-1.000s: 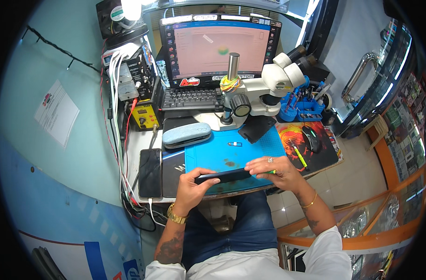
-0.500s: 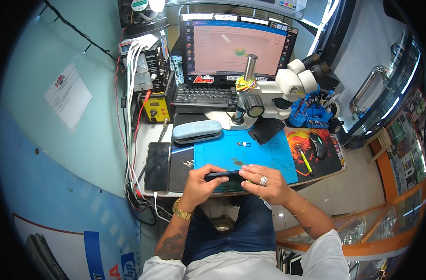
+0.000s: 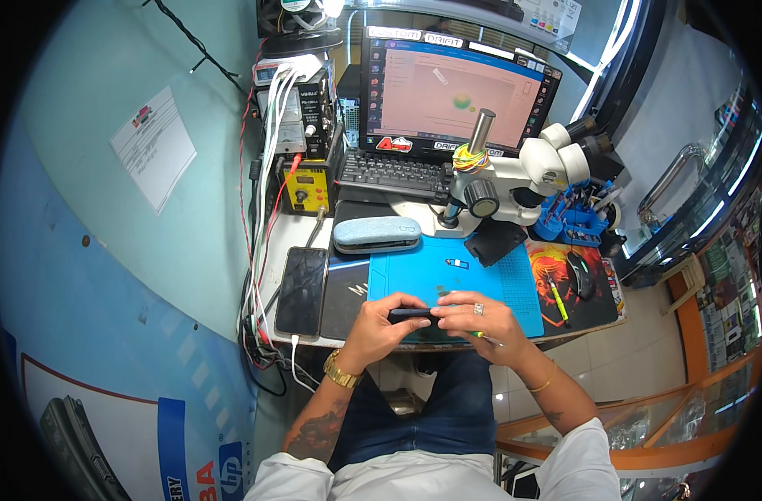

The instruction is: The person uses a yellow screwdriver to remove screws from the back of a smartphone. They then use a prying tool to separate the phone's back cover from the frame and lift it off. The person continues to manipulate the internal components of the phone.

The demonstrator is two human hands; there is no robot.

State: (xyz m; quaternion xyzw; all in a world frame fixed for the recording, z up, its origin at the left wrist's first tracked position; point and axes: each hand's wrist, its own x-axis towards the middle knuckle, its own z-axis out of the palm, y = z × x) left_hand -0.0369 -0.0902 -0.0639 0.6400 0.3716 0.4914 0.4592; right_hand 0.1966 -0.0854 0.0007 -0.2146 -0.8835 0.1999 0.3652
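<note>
My left hand (image 3: 376,332) is closed on a thin dark phone (image 3: 409,316), seen nearly edge-on above the near edge of the blue work mat (image 3: 515,288). Against the phone's right end rest the fingertips of my right hand (image 3: 488,322), which wears a ring. A slim yellow-green tool (image 3: 486,337) with a pointed metal tip is tucked in that hand, tip toward the right; its other end is hidden by the fingers. Beyond my hands, a small blue-and-white piece (image 3: 457,263) lies on the mat.
A second phone (image 3: 302,288) with a white cable lies at left. Behind the mat sit a light-blue case (image 3: 377,235), a microscope (image 3: 515,171), a keyboard (image 3: 393,174) and a monitor (image 3: 456,96). A yellow-green pen-like tool (image 3: 558,301) and a mouse (image 3: 579,274) are at right.
The view has shifted, so the bench appears farther right. My hands keep hold of the phone at the mat's near edge. More of the yellow-green tool and its metal tip shows beside my right fingers.
</note>
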